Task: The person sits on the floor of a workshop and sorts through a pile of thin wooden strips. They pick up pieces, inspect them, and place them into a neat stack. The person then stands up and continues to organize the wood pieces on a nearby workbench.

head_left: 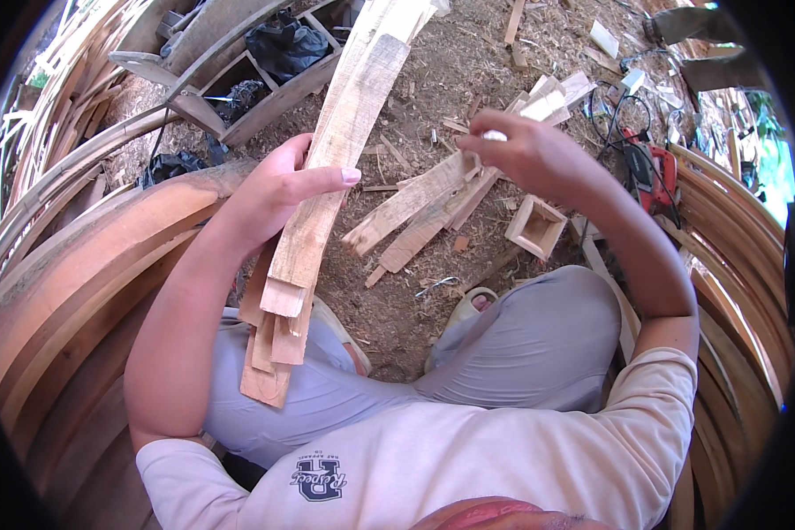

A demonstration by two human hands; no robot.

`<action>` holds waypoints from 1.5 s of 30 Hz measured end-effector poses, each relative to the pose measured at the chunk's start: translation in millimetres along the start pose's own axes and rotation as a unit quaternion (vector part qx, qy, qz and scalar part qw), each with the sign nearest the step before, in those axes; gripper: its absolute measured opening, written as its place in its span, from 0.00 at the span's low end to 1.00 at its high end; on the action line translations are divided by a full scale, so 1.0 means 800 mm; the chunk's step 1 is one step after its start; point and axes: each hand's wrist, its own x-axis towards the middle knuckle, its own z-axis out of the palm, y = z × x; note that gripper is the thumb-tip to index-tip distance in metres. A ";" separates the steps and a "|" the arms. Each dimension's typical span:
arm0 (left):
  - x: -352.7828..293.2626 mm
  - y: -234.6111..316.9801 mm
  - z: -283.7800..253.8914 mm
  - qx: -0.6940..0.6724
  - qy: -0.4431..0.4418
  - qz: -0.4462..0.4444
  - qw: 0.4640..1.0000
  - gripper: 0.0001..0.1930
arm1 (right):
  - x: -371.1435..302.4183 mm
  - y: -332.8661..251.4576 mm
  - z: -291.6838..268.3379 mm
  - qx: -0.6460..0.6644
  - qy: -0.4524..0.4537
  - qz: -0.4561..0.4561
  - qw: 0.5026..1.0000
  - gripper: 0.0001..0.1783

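A bundle of long, rough wooden slats [336, 168] slants up from my left thigh, its near ends uneven. My left hand [283, 185] is wrapped round it, with the thumb across the top slat. To the right, several more slats lie in a loose fan on the ground. Over them is my right hand [526, 150], fingers curled and pinching at the upper end of a pale wooden slat [406, 203]. The fingertips partly hide the contact. A small open wooden box [536, 227] sits on the ground below my right wrist.
Wood chips and offcuts litter the dirt ground. A red power tool [652, 172] with a black cable lies at the right. Stacked curved-looking boards [88, 291] flank me on both sides. A wooden frame [274, 102] holding black plastic stands at the far left.
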 end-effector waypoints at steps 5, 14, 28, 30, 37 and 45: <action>0.007 -0.016 -0.005 -0.006 -0.014 -0.011 1.000 0.41 | -0.021 -0.006 0.056 -0.047 0.061 -0.097 0.992 0.17; -0.002 -0.004 0.021 -0.151 -0.073 -0.035 0.985 0.30 | 0.058 -0.119 0.006 0.039 0.212 -0.273 0.938 0.28; -0.018 -0.056 0.024 -0.227 -0.096 0.143 0.959 0.31 | 0.095 -0.127 0.066 0.050 0.392 -0.273 0.877 0.28; -0.016 -0.035 0.027 -0.386 -0.178 0.085 0.901 0.26 | 0.093 -0.129 0.062 0.084 0.346 -0.272 0.894 0.33; -0.007 -0.005 0.037 -0.365 -0.021 -0.065 0.928 0.27 | 0.089 -0.134 0.074 0.119 0.335 -0.244 0.902 0.49; -0.024 0.015 0.035 -0.126 -0.019 -0.131 0.983 0.33 | 0.056 -0.032 0.079 0.026 0.326 -0.264 0.907 0.34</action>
